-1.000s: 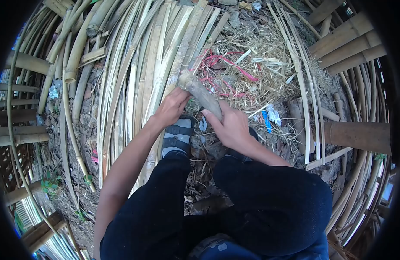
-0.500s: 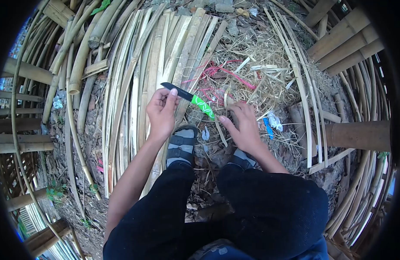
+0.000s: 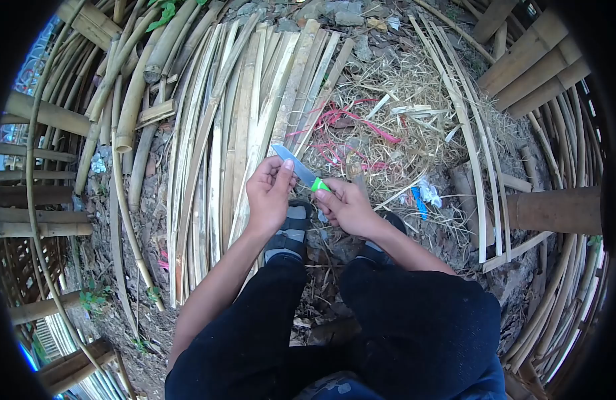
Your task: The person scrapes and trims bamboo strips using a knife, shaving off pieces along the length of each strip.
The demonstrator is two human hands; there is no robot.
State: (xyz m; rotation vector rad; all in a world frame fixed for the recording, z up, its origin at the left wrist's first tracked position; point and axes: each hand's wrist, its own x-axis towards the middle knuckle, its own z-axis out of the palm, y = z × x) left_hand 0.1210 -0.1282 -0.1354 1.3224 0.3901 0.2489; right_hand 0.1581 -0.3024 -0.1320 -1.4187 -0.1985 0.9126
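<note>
A knife [image 3: 300, 169] with a grey blade and a green handle is held between my two hands, its tip pointing up and left. My left hand [image 3: 268, 199] is closed, the thumb resting along the blade near the tip. Wrapped round the green handle is my right hand [image 3: 348, 208], which hides most of it. Below the knife are my sandalled feet, the left sandal [image 3: 288, 231] plainest. Long split bamboo strips [image 3: 238, 127] lie on the ground beyond and beside my left hand.
Dry shavings [image 3: 414, 133] and tangled pink twine [image 3: 368, 127] litter the ground ahead. Several thin strips [image 3: 469, 133] lie at the right, near a thick bamboo pole [image 3: 554, 211]. More bamboo poles [image 3: 131, 100] stand at the left. A white crumpled scrap [image 3: 428, 192] sits right of my hand.
My right hand has closed round the knife's green handle, where before it was open beside it. The blade has turned and now shows a shiny grey face. My left hand has shifted slightly right and down.
</note>
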